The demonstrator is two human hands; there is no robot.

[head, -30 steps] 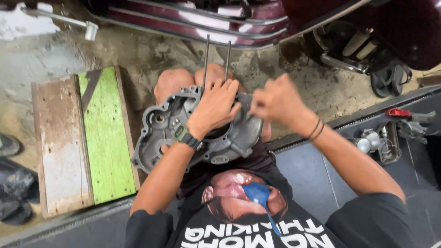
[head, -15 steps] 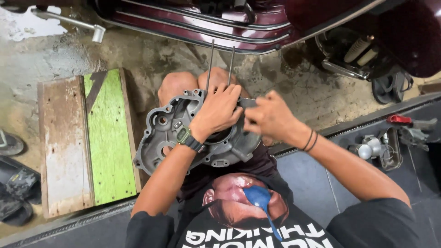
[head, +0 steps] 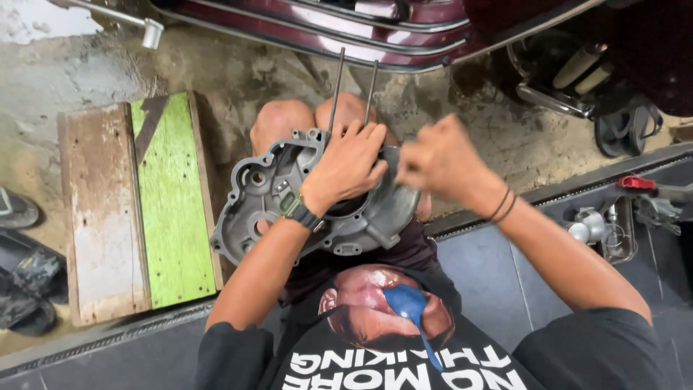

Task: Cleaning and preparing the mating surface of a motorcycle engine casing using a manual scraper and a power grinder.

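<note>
Clearly the grey cast-metal engine crankcase half (head: pixel 289 202) rests on the person's lap and knees, its two long steel studs (head: pixel 336 87) pointing away from the body. The left hand (head: pixel 348 165) clamps down over its upper rim, steadying it. The right hand (head: pixel 440 162) is clenched just beside the case's right edge; what it grips I cannot tell, so keeping the case pinned flat seems wise.

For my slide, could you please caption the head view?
Seated person steadies a grey engine casing on their knees, left hand on top, right hand alongside.
</note>
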